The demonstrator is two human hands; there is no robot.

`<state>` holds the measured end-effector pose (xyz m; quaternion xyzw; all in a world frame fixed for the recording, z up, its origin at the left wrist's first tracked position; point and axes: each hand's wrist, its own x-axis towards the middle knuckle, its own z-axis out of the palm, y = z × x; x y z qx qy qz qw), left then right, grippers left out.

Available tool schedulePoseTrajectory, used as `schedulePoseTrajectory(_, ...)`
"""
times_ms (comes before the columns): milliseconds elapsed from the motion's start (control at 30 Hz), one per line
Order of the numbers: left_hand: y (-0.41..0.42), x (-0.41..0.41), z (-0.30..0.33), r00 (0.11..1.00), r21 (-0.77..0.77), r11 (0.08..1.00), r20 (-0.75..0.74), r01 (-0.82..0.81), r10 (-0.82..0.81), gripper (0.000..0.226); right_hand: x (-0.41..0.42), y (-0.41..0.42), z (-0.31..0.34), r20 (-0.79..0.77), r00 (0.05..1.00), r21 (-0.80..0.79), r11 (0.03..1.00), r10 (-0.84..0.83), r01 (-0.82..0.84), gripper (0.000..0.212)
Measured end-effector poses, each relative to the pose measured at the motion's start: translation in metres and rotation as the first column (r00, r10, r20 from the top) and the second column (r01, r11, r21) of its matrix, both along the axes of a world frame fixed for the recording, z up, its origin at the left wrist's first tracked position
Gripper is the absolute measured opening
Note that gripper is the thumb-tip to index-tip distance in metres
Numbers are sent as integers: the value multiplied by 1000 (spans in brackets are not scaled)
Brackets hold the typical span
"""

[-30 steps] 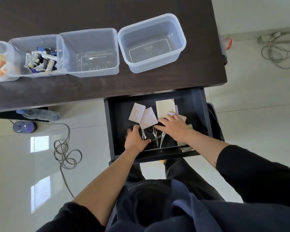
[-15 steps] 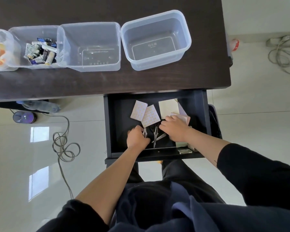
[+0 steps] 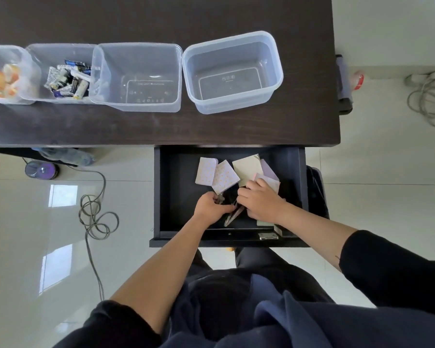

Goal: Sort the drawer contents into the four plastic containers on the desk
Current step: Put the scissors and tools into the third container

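Note:
The black drawer (image 3: 166, 197) stands pulled out under the dark desk (image 3: 307, 116). Inside lie patterned notepads (image 3: 211, 173), a pale yellow pad (image 3: 246, 165) and lilac pads (image 3: 268, 169). Several small metal scissors (image 3: 232, 216) lie between my hands. My left hand (image 3: 209, 207) is closed on scissors near the notepads. My right hand (image 3: 260, 200) curls over the other scissors; their handles are hidden under it. Four clear containers line the desk: one with orange items (image 3: 23, 59), one with batteries (image 3: 43, 51), and two empty ones (image 3: 138, 106) (image 3: 274, 84).
A metal hinge piece (image 3: 268, 236) sits at the drawer's front edge. Cables (image 3: 96, 217) coil on the tiled floor at left, with a disc spindle (image 3: 42, 169) and bottle (image 3: 68, 155) under the desk. More cables (image 3: 427, 101) lie at the far right.
Both hands drew closer together over the scissors; the left hand closed on a pair and the right hand's fingers curled down. The view shifted a little.

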<state>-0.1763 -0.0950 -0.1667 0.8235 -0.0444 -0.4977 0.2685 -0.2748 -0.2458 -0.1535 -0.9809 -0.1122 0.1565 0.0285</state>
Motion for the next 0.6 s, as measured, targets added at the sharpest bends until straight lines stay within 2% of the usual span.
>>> schedulePoseTrajectory(100,1,-1,6,1000,-5,1000,5,-15,15,27,4,4,3,50,999,23,1000,8,-9,17)
schedulePoseTrajectory(200,9,-1,10,998,5,999,25,-52,51,26,9,2,7,86,996,56,998,4,-9,18)
schedulePoseTrajectory(267,16,-3,10,999,36,999,47,-22,20,30,11,-3,12,102,994,88,996,-24,15,17)
schedulePoseTrajectory(400,17,-7,11,986,109,988,113,111,-123,36,8,-13,24,163,974,196,973,-155,122,15)
schedulePoseTrajectory(533,7,-12,9,937,196,944,180,264,-299,38,-1,-20,32,206,935,262,937,-288,231,26)
schedulePoseTrajectory(600,3,-14,6,911,234,926,219,297,-348,43,-7,-23,34,211,918,282,920,-335,271,21)
